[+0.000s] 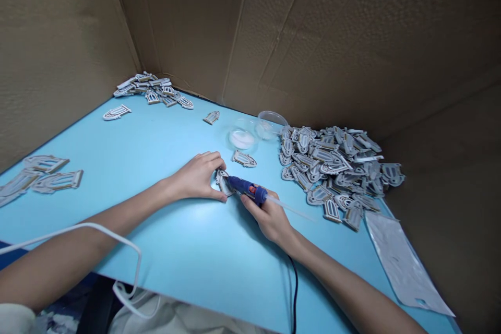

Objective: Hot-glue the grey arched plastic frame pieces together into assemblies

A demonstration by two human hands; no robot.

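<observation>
My right hand [270, 219] is closed around a blue hot glue gun [248, 189], with a clear glue stick [289, 209] poking out of its back end. The gun's nozzle points left and meets a small white arch-shaped piece [223, 181] on the table. Thumb and fingers of my left hand [201, 175] grip that piece by its left side. Just beyond, another arch-shaped piece [244, 158] lies flat. Behind it stand two clear round dishes, the nearer dish [241, 139] and the farther dish [272, 121], with white material inside.
A big heap of arch-shaped pieces [332, 162] covers the right side; a smaller pile [152, 88] is at the back left. Larger pieces [43, 172] lie at the left edge. A plastic bag [407, 266] rests at right. Cardboard walls [235, 26] enclose the table. A white cable [97, 227] crosses my left forearm.
</observation>
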